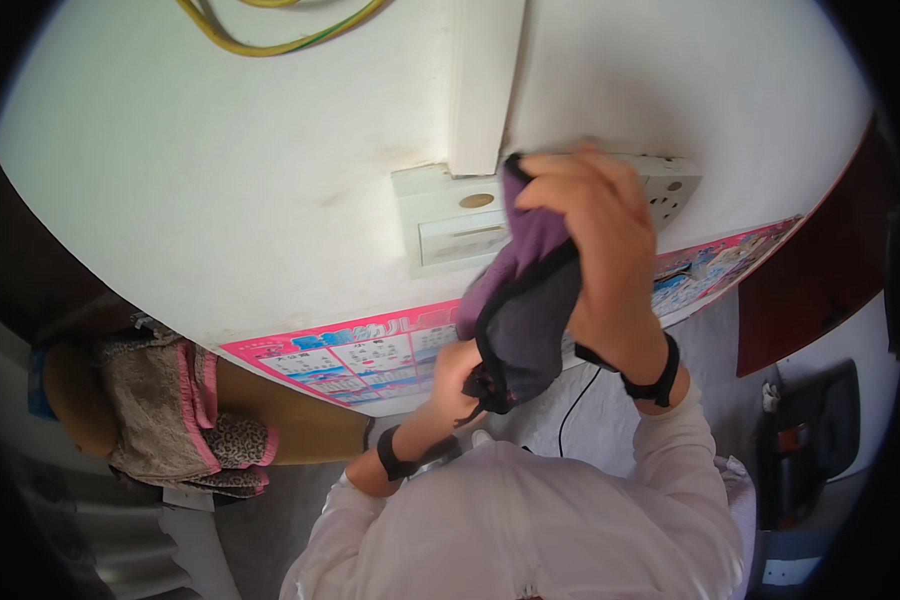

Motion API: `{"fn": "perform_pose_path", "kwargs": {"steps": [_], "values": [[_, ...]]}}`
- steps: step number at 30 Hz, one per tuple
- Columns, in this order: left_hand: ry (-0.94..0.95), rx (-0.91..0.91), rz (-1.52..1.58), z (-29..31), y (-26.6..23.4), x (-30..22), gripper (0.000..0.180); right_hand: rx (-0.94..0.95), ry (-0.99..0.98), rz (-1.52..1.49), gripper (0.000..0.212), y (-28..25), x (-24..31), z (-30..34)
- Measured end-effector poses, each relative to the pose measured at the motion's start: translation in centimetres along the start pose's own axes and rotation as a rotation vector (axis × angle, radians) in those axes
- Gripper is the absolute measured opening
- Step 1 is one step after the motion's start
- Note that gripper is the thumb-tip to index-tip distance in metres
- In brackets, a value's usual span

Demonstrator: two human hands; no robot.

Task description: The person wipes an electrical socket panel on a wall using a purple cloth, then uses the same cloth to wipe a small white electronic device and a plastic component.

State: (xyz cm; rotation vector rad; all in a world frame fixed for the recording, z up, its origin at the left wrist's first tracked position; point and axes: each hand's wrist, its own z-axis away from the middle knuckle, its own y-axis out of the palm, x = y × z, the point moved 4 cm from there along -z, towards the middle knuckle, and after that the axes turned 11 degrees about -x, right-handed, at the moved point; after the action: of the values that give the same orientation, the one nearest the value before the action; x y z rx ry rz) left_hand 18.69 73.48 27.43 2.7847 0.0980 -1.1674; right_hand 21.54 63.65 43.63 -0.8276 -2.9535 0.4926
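Observation:
A cloth, purple on one side and dark grey on the other with black edging, hangs folded between my hands in front of the wall. My right hand grips its upper end, the fingers bent over the purple side. Lower down, my left hand is closed round the bunched bottom end, its fingers partly hidden by the fabric. Just behind the cloth is a white wall switch; beside my right hand a socket plate shows. Whether the cloth touches either plate I cannot tell.
A white cable duct runs up the wall from the switch. Yellow-green wire loops at the top left. A pink-edged poster is below the plates. Leopard-patterned fabric with pink trim lies at left; a black chair stands at right.

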Motion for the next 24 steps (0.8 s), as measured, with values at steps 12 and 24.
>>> {"fn": "perform_pose_path", "kwargs": {"steps": [12, 24], "values": [[0.103, 0.071, 0.006, 0.0, 0.2, -0.6, 0.024, 0.098, 0.066, 0.037, 0.027, -1.6, 0.3, -0.4], [-0.054, 0.071, 0.068, 0.7, 0.3, 0.3, 0.033, 0.15, 0.032, 0.077, 0.026, -1.8, 0.1, -0.7]]}}
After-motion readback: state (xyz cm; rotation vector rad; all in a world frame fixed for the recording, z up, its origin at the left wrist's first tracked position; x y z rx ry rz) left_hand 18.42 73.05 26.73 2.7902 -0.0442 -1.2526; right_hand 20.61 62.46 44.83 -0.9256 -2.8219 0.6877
